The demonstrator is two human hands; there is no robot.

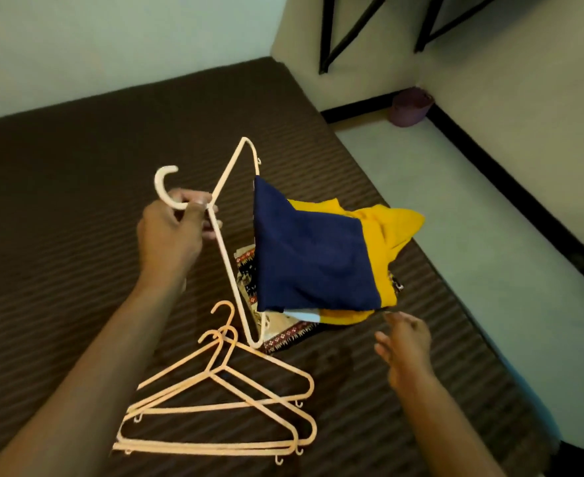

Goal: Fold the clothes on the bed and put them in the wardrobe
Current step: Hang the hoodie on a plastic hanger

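My left hand (173,228) grips a pale plastic hanger (230,242) at its neck, holding it tilted above the bed. A navy and yellow garment (314,249) hangs off the hanger's bar, drooping to the right. Beneath it a patterned folded cloth (280,333) lies on the bed (77,201). My right hand (406,349) hovers open just below and right of the garment, fingers spread, touching nothing.
Three empty hangers (222,404) lie stacked on the brown striped bed in front of me. The bed's right edge drops to a pale floor (473,218). A purple basket (409,106) stands in the far corner by the wall.
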